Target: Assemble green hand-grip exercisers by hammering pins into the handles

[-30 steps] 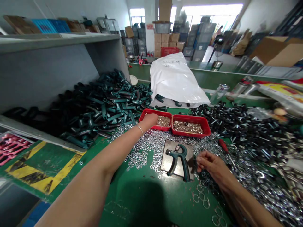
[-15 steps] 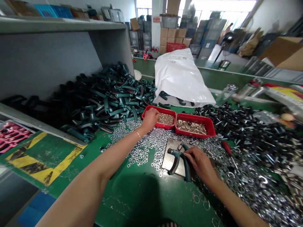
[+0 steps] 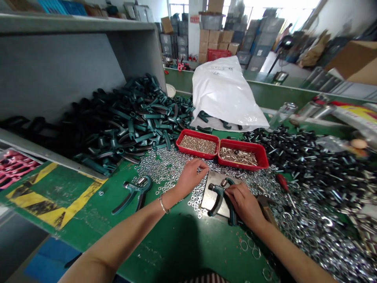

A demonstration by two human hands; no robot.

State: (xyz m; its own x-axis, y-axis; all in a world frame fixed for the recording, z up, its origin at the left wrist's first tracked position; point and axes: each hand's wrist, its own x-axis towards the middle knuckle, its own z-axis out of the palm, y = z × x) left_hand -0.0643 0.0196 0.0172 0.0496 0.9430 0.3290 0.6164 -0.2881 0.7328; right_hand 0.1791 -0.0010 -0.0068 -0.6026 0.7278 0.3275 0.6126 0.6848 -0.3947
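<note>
Pink parts [image 3: 13, 169]: massed at the left edge of the frame, beside the shelf.
Striped tape [image 3: 17, 195]: yellow and black, marking a square on the green bench at lower left.
Grey shelf [image 3: 67, 25]: fills the upper left of the frame.
Dark green parts [image 3: 144, 114]: a large heap spilling from the shelf toward the centre.
Spare hand grip [image 3: 138, 192]: green, with a coiled spring, flat on the bench left of centre, apart from both hands.
Small nuts [image 3: 163, 167]: scattered around the centre, many just left of the plate.
Left hand [image 3: 191, 175]: near the plate's upper-left corner, fingers curled toward the thumb; cannot tell whether anything small is pinched there.
Left red tray [image 3: 194, 153]: at centre, behind the left hand, filled with tiny metal pieces.
Metal plate [image 3: 208, 196]: on the bench, right of lower centre, under the hand grip.
Hand grip [image 3: 217, 202]: lying on the plate, its handles toward the viewer.
White bag [image 3: 225, 92]: upper centre, green parts showing at its mouth.
Right red tray [image 3: 243, 165]: adjoins the other tray, holding slim metal pins.
Right hand [image 3: 244, 202]: grasping the hand grip's right handle, fingertips just below its spring.
Hammer [image 3: 267, 212]: beside the right wrist, partly hidden.
Screwdriver [image 3: 282, 183]: red-handled, among loose metal parts.
Black-headed bolts [image 3: 306, 157]: piled at the right.
</note>
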